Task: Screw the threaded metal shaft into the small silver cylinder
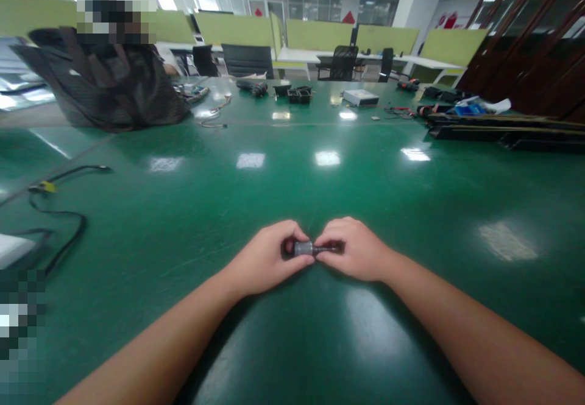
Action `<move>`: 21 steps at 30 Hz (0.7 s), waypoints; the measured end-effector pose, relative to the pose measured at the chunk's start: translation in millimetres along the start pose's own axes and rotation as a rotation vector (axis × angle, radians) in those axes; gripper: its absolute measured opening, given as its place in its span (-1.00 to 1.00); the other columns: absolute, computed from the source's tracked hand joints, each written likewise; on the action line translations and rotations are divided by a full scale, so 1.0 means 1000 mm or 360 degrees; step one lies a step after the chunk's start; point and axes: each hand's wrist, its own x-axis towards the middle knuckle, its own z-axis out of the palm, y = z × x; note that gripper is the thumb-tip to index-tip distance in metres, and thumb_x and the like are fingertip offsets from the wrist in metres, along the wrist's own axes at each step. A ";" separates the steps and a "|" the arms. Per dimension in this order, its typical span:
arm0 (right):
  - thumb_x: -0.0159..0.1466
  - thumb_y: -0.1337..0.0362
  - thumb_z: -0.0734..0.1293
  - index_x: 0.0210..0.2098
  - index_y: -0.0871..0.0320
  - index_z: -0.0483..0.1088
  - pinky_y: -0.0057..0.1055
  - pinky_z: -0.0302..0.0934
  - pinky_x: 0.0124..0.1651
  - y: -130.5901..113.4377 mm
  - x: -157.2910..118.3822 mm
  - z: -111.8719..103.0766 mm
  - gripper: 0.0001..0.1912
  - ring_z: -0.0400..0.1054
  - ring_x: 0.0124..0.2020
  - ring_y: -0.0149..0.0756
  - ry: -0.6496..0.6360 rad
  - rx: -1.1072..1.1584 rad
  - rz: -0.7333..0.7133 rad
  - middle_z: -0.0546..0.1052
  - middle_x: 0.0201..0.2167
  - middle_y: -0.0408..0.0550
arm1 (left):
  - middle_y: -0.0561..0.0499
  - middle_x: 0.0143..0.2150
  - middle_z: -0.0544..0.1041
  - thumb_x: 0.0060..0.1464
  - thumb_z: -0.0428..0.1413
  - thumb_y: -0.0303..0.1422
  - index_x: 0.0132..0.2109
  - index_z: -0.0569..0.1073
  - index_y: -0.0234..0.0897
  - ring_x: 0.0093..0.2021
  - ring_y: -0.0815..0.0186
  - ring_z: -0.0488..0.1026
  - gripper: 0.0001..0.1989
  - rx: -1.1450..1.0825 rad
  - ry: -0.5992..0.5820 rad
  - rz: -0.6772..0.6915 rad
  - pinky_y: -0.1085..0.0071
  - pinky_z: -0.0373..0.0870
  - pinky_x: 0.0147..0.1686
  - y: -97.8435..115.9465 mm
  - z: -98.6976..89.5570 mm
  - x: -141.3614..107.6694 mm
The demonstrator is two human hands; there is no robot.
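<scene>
A small grey metal cylinder [303, 248] with a thin dark shaft [326, 249] lies level between my hands, low over or on the green table [292, 192]. My left hand [269, 257] is closed round the cylinder, thumb on the near side and index finger on the far side. My right hand [354, 248] is closed round the shaft, with its fingertips beside the place where shaft and cylinder meet. The fingertips of both hands almost touch. Some of the part is hidden by the fingers.
A big dark bag [123, 82] stands at the back left. Black cables [82, 222] lie on the left. Along the far side are black tools [251, 87], a black tray [299, 94] and a white box [361, 97]. Long dark strips [493, 131] are stacked at the far right.
</scene>
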 end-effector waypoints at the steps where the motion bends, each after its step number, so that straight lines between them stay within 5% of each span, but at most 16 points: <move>1: 0.20 0.34 0.46 -0.28 0.11 0.58 -0.34 0.19 -0.10 0.000 0.000 0.000 -0.93 0.48 -0.25 -0.28 0.0000 0.0001 -0.0001 0.63 -0.32 -0.11 | 0.04 -0.32 0.48 0.12 0.23 -0.24 -0.18 0.47 -0.26 -0.34 0.30 0.42 -0.80 -0.0001 -0.0003 -0.0001 0.41 0.32 -0.34 0.000 0.000 0.000; 21: 0.16 0.31 0.48 -0.33 0.10 0.57 -0.34 0.17 -0.13 0.004 -0.003 -0.004 -0.93 0.45 -0.32 -0.31 -0.0006 -0.0005 0.0017 0.61 -0.39 -0.14 | 0.04 -0.34 0.47 0.13 0.22 -0.21 -0.19 0.47 -0.26 -0.35 0.30 0.41 -0.78 -0.0006 0.0002 0.0003 0.41 0.31 -0.34 0.000 0.000 0.000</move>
